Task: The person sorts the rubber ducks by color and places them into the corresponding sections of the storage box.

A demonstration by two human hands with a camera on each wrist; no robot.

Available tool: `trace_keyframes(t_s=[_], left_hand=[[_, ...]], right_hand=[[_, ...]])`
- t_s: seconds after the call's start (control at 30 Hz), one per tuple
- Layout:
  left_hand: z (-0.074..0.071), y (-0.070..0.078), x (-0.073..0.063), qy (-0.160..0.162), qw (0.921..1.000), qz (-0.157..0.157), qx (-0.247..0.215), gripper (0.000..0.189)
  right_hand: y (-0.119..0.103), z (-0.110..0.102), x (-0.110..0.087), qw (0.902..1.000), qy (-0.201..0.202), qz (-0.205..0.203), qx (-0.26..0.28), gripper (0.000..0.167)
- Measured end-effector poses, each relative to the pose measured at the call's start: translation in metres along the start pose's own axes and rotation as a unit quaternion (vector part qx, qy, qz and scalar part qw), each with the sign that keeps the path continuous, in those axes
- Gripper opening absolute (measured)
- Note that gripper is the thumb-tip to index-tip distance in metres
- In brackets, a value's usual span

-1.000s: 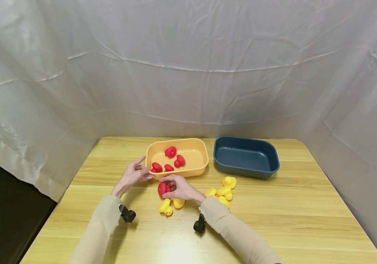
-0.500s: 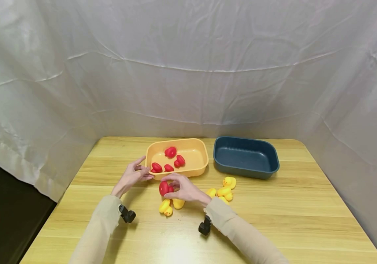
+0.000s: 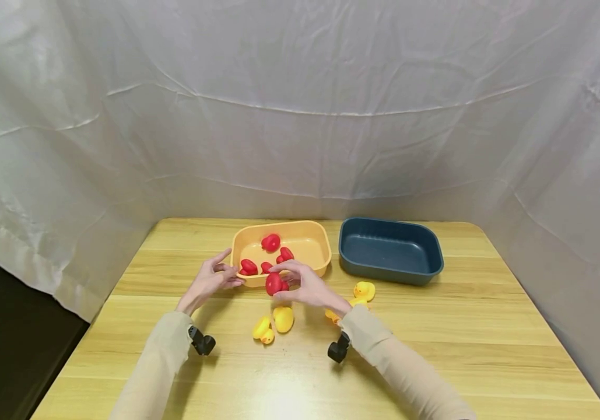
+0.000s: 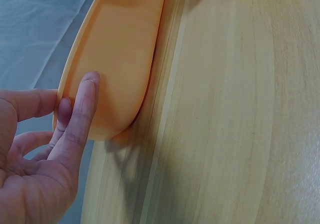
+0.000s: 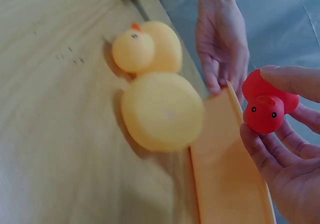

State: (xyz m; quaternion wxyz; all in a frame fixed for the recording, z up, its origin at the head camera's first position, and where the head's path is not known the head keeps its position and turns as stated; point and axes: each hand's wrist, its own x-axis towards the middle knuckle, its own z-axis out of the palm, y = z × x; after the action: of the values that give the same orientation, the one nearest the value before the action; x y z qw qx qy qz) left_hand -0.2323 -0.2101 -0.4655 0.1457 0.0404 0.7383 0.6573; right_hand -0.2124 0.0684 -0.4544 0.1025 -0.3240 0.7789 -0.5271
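A red rubber duck (image 5: pixel 266 104) is pinched between the thumb and fingers of my right hand (image 3: pixel 307 287), raised at the front wall of the orange bin (image 3: pixel 316 265). In the right wrist view its face and eyes show. My left hand (image 3: pixel 214 277) holds the bin's left end, with the thumb against the outer wall and a finger at the rim (image 4: pixel 59 91). Inside the bin lie several red rubber ducks (image 3: pixel 271 242), one partly behind my right fingers. Two yellow rubber ducks (image 3: pixel 283 319) rest on the table below my right hand.
To the right of the orange bin stands a dark blue bin (image 3: pixel 391 271) with nothing in it. More yellow rubber ducks (image 3: pixel 364 290) lie in front of it, partly covered by my right forearm. A pale curtain (image 3: pixel 300 146) hangs behind the wooden table (image 3: pixel 462 338).
My right hand has lifted the red duck from beside the yellow ducks, up and to the right toward the orange bin. My left hand stays at the bin's end.
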Motion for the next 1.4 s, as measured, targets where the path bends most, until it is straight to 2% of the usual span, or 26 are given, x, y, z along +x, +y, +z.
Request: trace_keyframes(t_s=[0.27,0.67,0.87,1.4], left_hand=[[0.000,-0.001,0.000,-0.001,1.0000,0.000,0.005,0.073],[0.002,-0.001,0.001,0.001,1.0000,0.001,-0.002,0.072],[0.001,0.002,-0.001,-0.002,1.0000,0.003,0.003,0.071],[0.000,0.001,-0.002,-0.003,1.0000,0.003,0.006,0.071]], right_hand=[[0.001,-0.025,0.000,0.9982,0.040,0.032,0.030,0.052],[0.012,-0.059,0.004,0.9935,0.082,0.079,0.009,0.054],[0.016,-0.066,0.009,0.9906,0.086,0.106,0.000,0.055],[0.022,-0.066,0.022,0.9889,0.094,0.113,-0.024,0.054]])
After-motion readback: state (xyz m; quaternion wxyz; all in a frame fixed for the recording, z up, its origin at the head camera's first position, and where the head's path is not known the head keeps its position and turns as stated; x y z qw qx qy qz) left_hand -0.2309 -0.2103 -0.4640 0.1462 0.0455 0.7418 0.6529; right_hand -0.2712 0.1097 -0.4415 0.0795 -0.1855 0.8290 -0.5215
